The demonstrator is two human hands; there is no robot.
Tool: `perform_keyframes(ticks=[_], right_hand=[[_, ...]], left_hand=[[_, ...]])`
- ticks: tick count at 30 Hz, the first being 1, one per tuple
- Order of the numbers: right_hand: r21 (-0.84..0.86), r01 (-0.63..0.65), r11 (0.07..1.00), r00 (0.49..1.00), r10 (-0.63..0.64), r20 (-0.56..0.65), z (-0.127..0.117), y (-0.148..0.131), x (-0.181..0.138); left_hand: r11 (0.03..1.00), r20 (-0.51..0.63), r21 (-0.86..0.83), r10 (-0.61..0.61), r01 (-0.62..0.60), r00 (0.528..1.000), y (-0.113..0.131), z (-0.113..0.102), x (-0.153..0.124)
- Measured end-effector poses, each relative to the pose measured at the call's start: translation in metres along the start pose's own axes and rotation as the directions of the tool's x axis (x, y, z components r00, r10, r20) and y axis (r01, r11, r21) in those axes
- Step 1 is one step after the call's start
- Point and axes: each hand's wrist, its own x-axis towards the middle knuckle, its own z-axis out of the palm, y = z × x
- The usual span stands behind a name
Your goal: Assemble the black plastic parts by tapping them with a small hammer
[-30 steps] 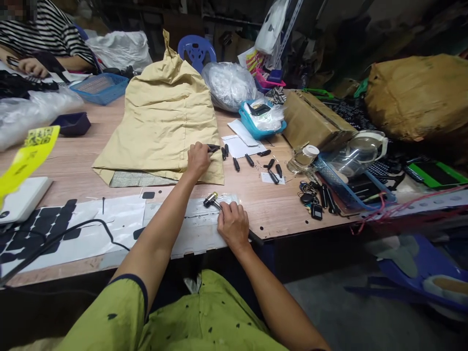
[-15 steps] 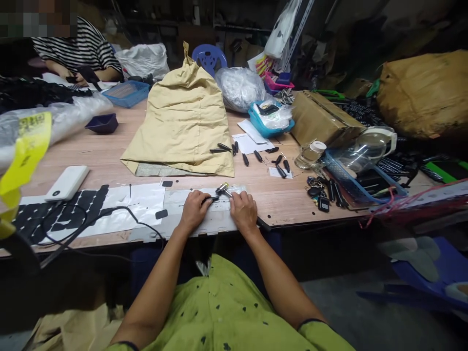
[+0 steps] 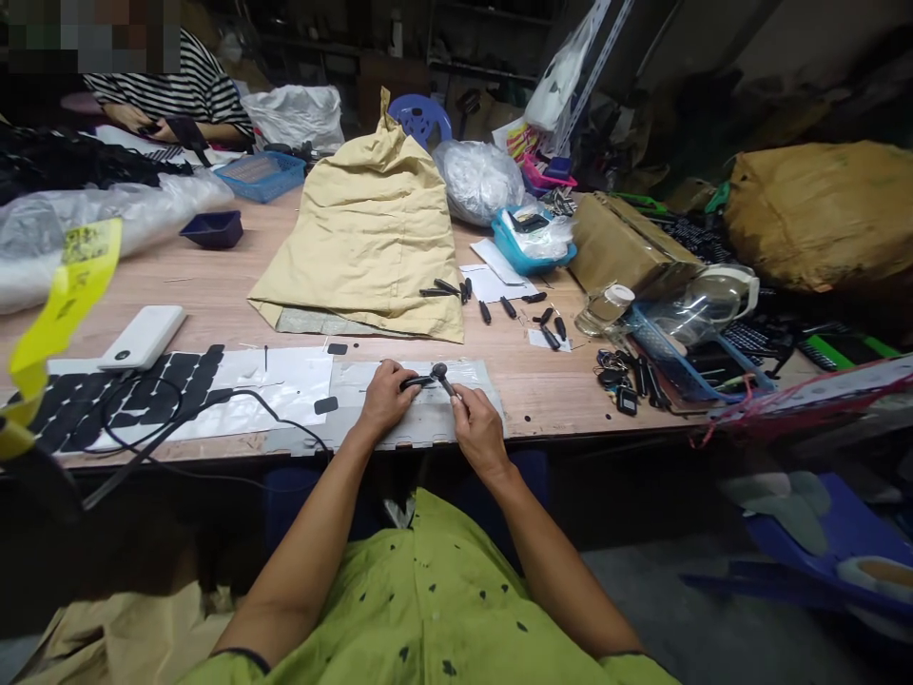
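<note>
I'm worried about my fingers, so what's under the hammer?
A pale board lies below the hammer. The black piece in your left hand points toward its head, which hides whatever is directly beneath.

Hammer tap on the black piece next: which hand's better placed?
Probably the right hand: it grips the hammer, head beside the black piece's tip. The left hand is occupied holding the black piece.

Print Too Small to Read

No word, brand or number is legible. A yellow tag (image 3: 61, 309) in front of the left end of the desk (image 3: 221, 285) bears a square QR code (image 3: 87, 244) and dark characters too small to make out. Toward the near edge, a white device (image 3: 148, 335) bears a dark round mark (image 3: 124, 355).
</note>
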Motion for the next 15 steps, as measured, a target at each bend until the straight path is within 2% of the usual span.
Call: perform_keyframes(ticks=[8, 13, 15], right_hand=[[0.001, 0.053, 0.999, 0.998, -0.053, -0.029, 0.0015, -0.0072, 0.0034], [-0.111, 0.015, 0.994, 0.997, -0.007, 0.075, 0.0038, -0.0077, 0.0024], [-0.137, 0.012, 0.99, 0.997, -0.002, 0.074, 0.0042, -0.0074, 0.0031]], left_hand=[[1.0, 0.014, 0.02, 0.002, -0.002, 1.0, -0.0015, 0.0053, 0.0023], [1.0, 0.025, 0.0, -0.011, 0.011, 1.0, -0.0016, 0.0064, 0.0029], [1.0, 0.016, -0.011, -0.025, 0.025, 1.0, -0.0007, 0.007, 0.0027]])
